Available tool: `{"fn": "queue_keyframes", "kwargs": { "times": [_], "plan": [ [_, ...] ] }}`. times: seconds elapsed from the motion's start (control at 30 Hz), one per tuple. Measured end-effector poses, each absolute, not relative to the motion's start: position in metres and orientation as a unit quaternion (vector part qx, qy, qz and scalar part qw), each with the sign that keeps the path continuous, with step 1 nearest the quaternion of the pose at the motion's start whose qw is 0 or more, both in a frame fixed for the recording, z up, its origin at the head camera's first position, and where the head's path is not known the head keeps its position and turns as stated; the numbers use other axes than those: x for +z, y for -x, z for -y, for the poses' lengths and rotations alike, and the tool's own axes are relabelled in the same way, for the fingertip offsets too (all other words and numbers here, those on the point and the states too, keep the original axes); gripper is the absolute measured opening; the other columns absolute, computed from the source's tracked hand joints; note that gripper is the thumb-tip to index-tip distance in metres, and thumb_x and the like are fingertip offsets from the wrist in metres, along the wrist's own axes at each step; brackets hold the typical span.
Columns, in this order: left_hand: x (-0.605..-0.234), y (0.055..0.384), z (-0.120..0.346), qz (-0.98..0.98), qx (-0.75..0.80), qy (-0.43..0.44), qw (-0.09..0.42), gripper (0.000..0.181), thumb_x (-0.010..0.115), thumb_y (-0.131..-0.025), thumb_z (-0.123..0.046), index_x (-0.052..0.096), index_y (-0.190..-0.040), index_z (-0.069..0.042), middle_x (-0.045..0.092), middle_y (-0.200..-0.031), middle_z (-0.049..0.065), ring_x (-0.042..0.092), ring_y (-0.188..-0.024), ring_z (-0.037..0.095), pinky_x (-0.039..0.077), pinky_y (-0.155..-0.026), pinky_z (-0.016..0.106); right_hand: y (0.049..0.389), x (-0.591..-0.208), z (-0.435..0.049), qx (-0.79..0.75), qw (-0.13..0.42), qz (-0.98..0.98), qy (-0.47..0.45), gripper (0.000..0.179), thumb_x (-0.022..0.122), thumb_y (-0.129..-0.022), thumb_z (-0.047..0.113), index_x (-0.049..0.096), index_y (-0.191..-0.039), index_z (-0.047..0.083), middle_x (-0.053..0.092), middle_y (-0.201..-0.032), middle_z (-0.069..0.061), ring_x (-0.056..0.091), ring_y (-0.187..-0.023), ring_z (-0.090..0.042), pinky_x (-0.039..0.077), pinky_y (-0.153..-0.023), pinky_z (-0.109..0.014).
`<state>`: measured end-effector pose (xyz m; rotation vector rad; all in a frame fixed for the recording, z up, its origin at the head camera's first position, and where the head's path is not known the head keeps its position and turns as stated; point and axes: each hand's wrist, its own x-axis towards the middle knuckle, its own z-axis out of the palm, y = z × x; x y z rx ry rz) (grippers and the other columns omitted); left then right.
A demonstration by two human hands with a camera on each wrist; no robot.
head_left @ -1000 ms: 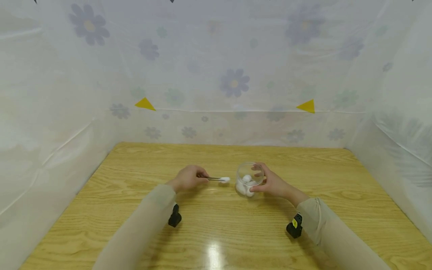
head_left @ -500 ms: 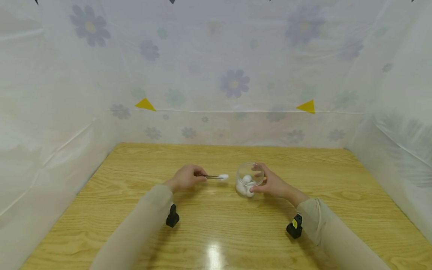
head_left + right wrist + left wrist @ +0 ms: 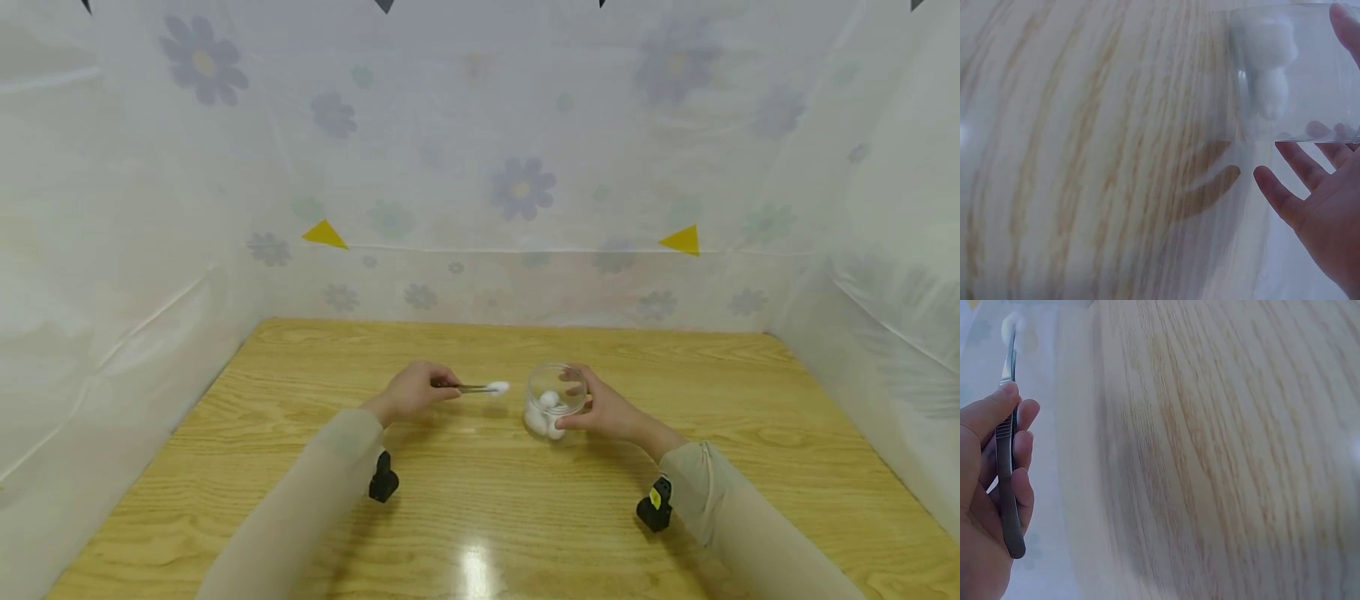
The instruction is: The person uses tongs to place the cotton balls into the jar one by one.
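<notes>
Between thumb and fingers, my left hand [image 3: 415,390] pinches metal tweezers [image 3: 1005,450]. A white cotton ball [image 3: 498,387] is caught in their tips, held above the table just left of a clear round jar [image 3: 555,383]. Several more white cotton balls [image 3: 1270,56] lie at the bottom of that jar, which stands upright on the table without a lid. My right hand [image 3: 611,410] grips the jar from its right side, thumb at the front and fingers around the back.
The wood-grain table [image 3: 480,483] is bordered by pale flowered sheeting [image 3: 450,167] at the back and both sides. Black wrist cameras [image 3: 384,479] sit below both cuffs.
My left hand has shifted slightly left and away from me, lifting the tweezers and cotton ball a little. My right hand and the jar stay in place.
</notes>
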<state>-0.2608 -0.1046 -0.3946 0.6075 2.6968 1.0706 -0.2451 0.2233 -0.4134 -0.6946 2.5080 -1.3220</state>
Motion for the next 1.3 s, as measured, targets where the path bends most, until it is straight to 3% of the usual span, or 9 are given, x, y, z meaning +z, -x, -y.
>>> {"fn": "queue_keyframes", "kwargs": {
  "times": [1.0, 1.3],
  "plan": [
    [-0.382, 0.264, 0.104, -0.901, 0.377, -0.205, 0.067, 0.016, 0.062, -0.091, -0.022, 0.069, -0.102, -0.013, 0.067, -0.093, 0.001, 0.06, -0.082, 0.015, 0.047, -0.072, 0.03, 0.252, -0.417, -0.224, -0.442, 0.099, -0.856, 0.248, 0.084, 0.074, -0.082, 0.022, 0.02, -0.142, -0.001, 0.032, -0.141, -0.028, 0.041, -0.123, -0.047, 0.045, -0.091, -0.05],
    [-0.377, 0.265, 0.096, -0.895, 0.39, -0.204, 0.067, 0.017, 0.063, -0.09, -0.022, 0.07, -0.102, -0.012, 0.067, -0.093, 0.002, 0.062, -0.09, 0.028, 0.047, -0.072, 0.029, 0.254, -0.419, -0.225, -0.445, 0.101, -0.855, 0.245, 0.087, 0.074, -0.081, 0.023, 0.018, -0.143, -0.001, 0.031, -0.142, -0.028, 0.041, -0.123, -0.047, 0.044, -0.092, -0.051]
  ]
}}
